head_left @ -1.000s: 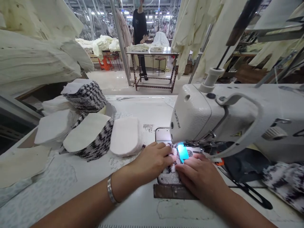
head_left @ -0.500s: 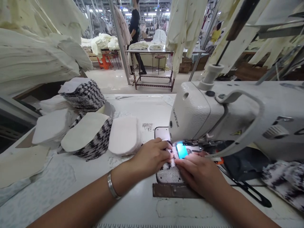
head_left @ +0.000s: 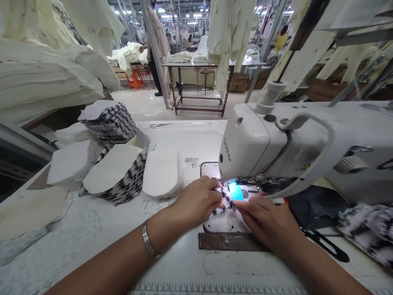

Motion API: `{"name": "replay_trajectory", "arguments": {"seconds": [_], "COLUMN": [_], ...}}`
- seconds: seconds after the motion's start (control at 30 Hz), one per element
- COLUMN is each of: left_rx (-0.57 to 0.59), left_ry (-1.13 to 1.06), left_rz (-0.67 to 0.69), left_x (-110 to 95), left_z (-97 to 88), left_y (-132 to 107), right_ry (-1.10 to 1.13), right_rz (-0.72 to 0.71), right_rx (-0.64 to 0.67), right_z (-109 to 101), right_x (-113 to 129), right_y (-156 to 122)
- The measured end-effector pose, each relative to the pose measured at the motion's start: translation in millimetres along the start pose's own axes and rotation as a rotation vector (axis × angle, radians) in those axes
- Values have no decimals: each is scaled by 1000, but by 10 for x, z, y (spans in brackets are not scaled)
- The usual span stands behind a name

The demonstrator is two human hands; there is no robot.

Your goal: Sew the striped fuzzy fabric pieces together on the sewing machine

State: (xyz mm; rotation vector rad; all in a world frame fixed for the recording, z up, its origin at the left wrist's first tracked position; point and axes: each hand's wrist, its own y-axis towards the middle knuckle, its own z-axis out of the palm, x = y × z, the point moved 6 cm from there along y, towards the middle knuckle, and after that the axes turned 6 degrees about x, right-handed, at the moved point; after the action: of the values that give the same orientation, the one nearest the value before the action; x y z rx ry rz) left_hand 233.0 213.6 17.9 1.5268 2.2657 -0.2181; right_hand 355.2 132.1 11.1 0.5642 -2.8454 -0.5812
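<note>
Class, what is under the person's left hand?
Under the left hand, part of a fluffy black-and-white piece shows past the fingertips, over the metal plate. What the hand covers cannot be seen.

Pale garments (head_left: 229,35), orange stool (head_left: 134,79)

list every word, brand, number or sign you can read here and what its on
"brother": on the front end of the white sewing machine.
Yellow triangle sign: on the machine's side; its symbol is too small to make out.
Ruler along the bottom edge: marks show, but any numbers are too small to read.
</note>
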Motion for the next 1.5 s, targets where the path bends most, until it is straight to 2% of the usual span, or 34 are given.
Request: {"name": "replay_trajectory", "arguments": {"seconds": [0.13,0.23,0.4,0.57,0.7,0.87,0.97,1.07,1.2,1.33,1.5], "left_rx": [-116,-160,-73,-83,-32,119,102,63,128,76,-32], "left_ry": [116,166,101,202,208,145,235,216,203,207,97], "left_rz": [-83,-123,-156,-116,-195,-324,-286,-129,59,66,-39], "left_x": [-19,-59,-38,25,31,-151,-282,-384,-399,-308,-271], "left_z": [148,189,85,-34,-9,66,-19,-126,-58,38,-26], "left_y": [-14,-9,-17,-188,-375,-511,-508,-490,-500,-485,-461], "right_ry": [24,44,70,166,236,298,280,252,244,242,158], "right_rz": [2,6,-31,-135,-198,-210,-190,-153,-151,-165,-200], "right_rx": [0,5,35,115,241,287,253,212,231,215,144], "right_z": [16,18,-29,-139,-103,-33,-58,-102,-104,-86,-25], "right_x": [-24,-41,-28,166,384,518,504,468,474,501,552], "right_y": [2,-8,-8,35,32,-16,-41,-65,-96,-80,1]}}
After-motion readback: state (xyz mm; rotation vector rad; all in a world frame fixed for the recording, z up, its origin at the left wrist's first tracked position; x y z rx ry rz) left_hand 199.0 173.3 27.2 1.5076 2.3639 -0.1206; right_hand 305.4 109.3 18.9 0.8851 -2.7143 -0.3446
